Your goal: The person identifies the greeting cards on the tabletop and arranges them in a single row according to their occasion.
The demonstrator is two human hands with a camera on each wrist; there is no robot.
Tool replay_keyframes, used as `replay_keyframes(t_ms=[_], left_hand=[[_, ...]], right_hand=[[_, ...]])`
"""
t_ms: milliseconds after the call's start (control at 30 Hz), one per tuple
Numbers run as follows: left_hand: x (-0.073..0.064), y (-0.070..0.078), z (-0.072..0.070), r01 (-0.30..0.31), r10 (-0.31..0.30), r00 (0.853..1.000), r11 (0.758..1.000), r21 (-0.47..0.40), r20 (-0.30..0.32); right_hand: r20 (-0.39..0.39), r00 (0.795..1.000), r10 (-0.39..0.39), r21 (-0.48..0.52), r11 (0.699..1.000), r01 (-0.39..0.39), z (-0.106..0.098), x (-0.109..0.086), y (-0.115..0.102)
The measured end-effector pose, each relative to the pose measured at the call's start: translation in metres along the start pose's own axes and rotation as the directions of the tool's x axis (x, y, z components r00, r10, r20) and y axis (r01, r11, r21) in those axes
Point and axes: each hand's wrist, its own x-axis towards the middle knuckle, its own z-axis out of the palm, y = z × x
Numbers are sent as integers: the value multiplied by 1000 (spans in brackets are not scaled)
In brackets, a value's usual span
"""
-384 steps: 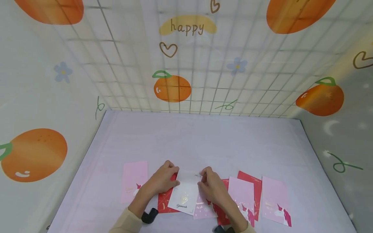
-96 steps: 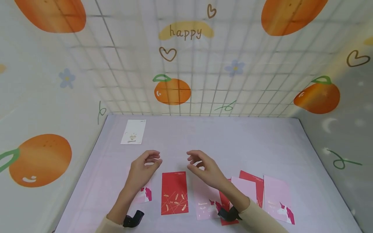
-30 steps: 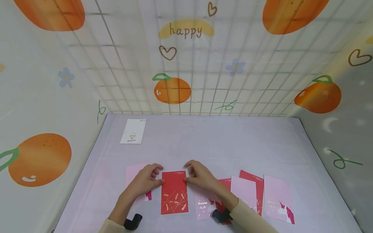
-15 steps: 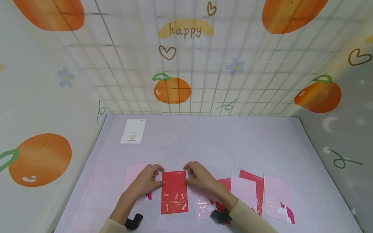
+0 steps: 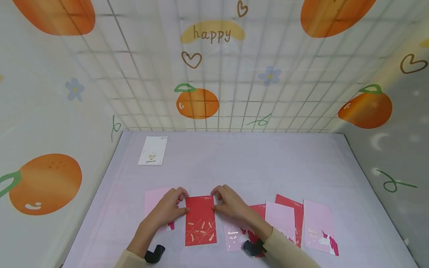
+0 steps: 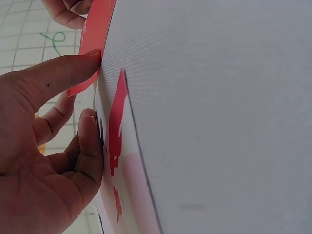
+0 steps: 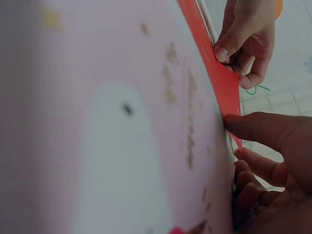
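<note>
A red card (image 5: 200, 223) with gold feathers and lettering lies upright in front of me on the table. My left hand (image 5: 169, 206) holds its left edge, thumb at the side and index finger by the upper corner. On the opposite edge my right hand (image 5: 231, 204) does likewise. In the left wrist view, the left thumb (image 6: 85, 66) touches the red card's edge; the right thumb (image 7: 239, 124) does so in the right wrist view. Beneath the left forearm is a partly hidden pink unicorn card (image 5: 155, 195). Another pink unicorn card (image 5: 232, 238) sits partly under the right forearm.
A white diamond card (image 5: 153, 150) lies at the far left. Right of my right arm are a pink card (image 5: 279, 214), overlapping a red card (image 5: 289, 203), and a separate pink unicorn card (image 5: 316, 219). Patterned curtains surround the pale table (image 5: 251, 160).
The white card, earlier between both hands over the red card, now lies at the far left. Both hands have come down from above onto the red card's edges; lately they barely move.
</note>
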Motion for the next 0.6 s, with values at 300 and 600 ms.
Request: replay_keyframes(t_ms=[300, 600], left_hand=[[1, 0, 0, -19, 19, 1000, 1000, 3, -3], [0, 0, 0, -37, 37, 999, 999, 24, -1]], right_hand=[[-1, 1000, -3, -5, 1000, 3, 0, 1, 1], [-21, 999, -31, -9, 999, 31, 2, 1, 4]])
